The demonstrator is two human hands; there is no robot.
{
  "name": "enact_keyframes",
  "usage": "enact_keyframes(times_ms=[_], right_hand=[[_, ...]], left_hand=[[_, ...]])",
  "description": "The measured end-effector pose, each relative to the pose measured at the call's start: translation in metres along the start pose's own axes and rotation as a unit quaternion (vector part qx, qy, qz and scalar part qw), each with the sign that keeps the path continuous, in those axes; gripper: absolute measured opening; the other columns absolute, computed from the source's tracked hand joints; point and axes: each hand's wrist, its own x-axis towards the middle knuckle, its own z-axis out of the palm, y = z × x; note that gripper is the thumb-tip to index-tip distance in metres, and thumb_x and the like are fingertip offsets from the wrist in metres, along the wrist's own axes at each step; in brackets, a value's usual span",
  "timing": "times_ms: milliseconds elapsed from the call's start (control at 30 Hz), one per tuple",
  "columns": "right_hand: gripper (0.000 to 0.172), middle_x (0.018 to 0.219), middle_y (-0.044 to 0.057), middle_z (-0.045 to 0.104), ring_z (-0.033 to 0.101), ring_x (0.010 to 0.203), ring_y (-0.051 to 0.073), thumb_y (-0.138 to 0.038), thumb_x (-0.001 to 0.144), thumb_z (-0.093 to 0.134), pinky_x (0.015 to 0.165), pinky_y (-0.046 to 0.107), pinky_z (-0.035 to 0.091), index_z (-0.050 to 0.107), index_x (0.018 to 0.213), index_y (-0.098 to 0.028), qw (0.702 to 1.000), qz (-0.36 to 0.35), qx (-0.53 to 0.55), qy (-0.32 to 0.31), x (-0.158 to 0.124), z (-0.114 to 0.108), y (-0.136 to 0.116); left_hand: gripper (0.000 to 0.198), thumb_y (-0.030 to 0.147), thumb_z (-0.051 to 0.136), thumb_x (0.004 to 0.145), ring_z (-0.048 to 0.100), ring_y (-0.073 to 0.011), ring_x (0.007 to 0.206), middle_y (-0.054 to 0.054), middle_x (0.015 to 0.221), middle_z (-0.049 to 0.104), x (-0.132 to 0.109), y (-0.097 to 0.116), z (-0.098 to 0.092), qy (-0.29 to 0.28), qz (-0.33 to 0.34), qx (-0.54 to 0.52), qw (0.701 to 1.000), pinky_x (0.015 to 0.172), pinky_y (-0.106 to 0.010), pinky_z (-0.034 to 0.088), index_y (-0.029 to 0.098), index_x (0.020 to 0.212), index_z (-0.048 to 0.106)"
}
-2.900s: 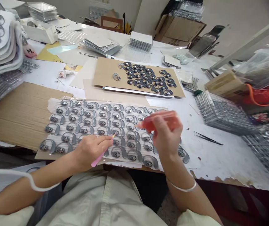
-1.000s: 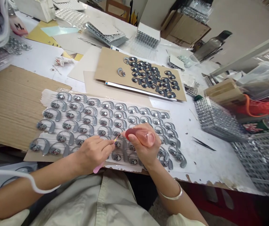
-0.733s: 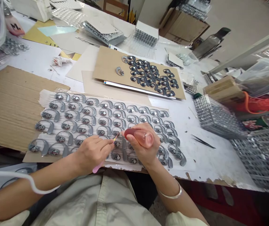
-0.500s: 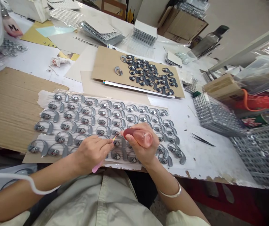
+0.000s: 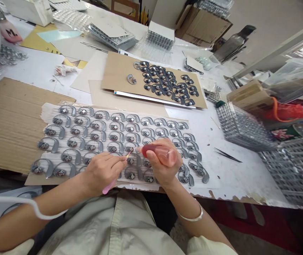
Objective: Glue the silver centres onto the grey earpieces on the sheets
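Observation:
My left hand (image 5: 105,170) is closed round a thin pink-handled brush (image 5: 109,186), its tip at one of the grey hook-shaped parts (image 5: 131,149) in the middle of the board. Just to the right, my right hand (image 5: 166,163) grips a small bottle of pinkish-red liquid (image 5: 162,154), tilted with its red end towards the brush tip. Beneath both hands lies a ribbed white board (image 5: 45,112) bearing rows of these grey parts, each with a round metallic piece. My hands hide some parts in the lower rows.
Behind the board, a brown card (image 5: 116,72) carries darker hook-shaped parts. Corrugated cardboard (image 5: 13,124) lies at the left. Black tweezers (image 5: 227,155) rest at the right, near stacked clear trays (image 5: 243,124). A bottle marked M. (image 5: 10,32) stands at the back left.
The red bottle in my right hand has shifted slightly to the right, away from the brush tip. My left hand still holds the brush in nearly the same place. The whole view has shifted slightly.

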Motion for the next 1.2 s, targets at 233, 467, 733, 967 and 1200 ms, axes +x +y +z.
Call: enact_keyframes(times_ms=[233, 467, 733, 967, 1200], right_hand=[[0.015, 0.075, 0.002, 0.059, 0.056, 0.066, 0.015, -0.026, 0.077, 0.069, 0.061, 0.033, 0.048, 0.059, 0.086, -0.019, 0.999, 0.033, -0.021, -0.009, -0.0012, 0.0008, 0.0014], [0.015, 0.076, 0.002, 0.058, 0.056, 0.066, 0.015, -0.026, 0.078, 0.069, 0.062, 0.033, 0.049, 0.059, 0.088, -0.020, 0.999, 0.041, -0.011, -0.017, -0.0008, 0.0027, 0.0003], [0.017, 0.076, 0.002, 0.059, 0.056, 0.068, 0.015, -0.024, 0.077, 0.070, 0.062, 0.034, 0.049, 0.059, 0.089, -0.020, 1.000, 0.018, -0.010, -0.012, -0.0008, 0.0029, 0.0004], [0.013, 0.072, 0.002, 0.060, 0.054, 0.065, 0.015, -0.025, 0.079, 0.068, 0.058, 0.033, 0.047, 0.058, 0.085, -0.020, 0.999, -0.007, -0.038, -0.016, -0.0003, 0.0001, -0.0026], [0.013, 0.072, 0.001, 0.059, 0.053, 0.066, 0.014, -0.021, 0.079, 0.067, 0.059, 0.032, 0.047, 0.057, 0.086, -0.020, 0.999, -0.029, -0.032, -0.021, 0.0001, -0.0003, -0.0038]], left_hand=[[0.016, 0.004, 0.052, 0.082, 0.069, -0.0158, 0.071, -0.009, 0.088, 0.072, -0.0008, -0.0004, 0.0000, 0.001, 0.002, 0.004, 1.000, 0.056, -0.025, 0.049, 0.011, 0.094, 0.058], [0.017, 0.004, 0.051, 0.082, 0.069, -0.0152, 0.072, -0.009, 0.088, 0.072, -0.0002, -0.0004, -0.0008, -0.001, 0.005, 0.005, 1.000, 0.056, -0.024, 0.050, 0.012, 0.095, 0.058], [0.017, 0.003, 0.052, 0.081, 0.069, -0.0155, 0.073, -0.010, 0.090, 0.072, -0.0009, -0.0004, 0.0001, -0.002, -0.002, 0.000, 1.000, 0.060, -0.025, 0.051, 0.012, 0.095, 0.058], [0.015, 0.005, 0.050, 0.084, 0.068, -0.0145, 0.072, -0.008, 0.087, 0.072, 0.0016, 0.0011, -0.0007, -0.003, 0.004, 0.007, 1.000, 0.055, -0.024, 0.047, 0.013, 0.094, 0.057], [0.014, 0.005, 0.050, 0.083, 0.067, -0.0149, 0.070, -0.007, 0.084, 0.071, 0.0039, 0.0020, -0.0029, -0.012, -0.004, 0.003, 1.000, 0.058, -0.024, 0.047, 0.013, 0.091, 0.058]])
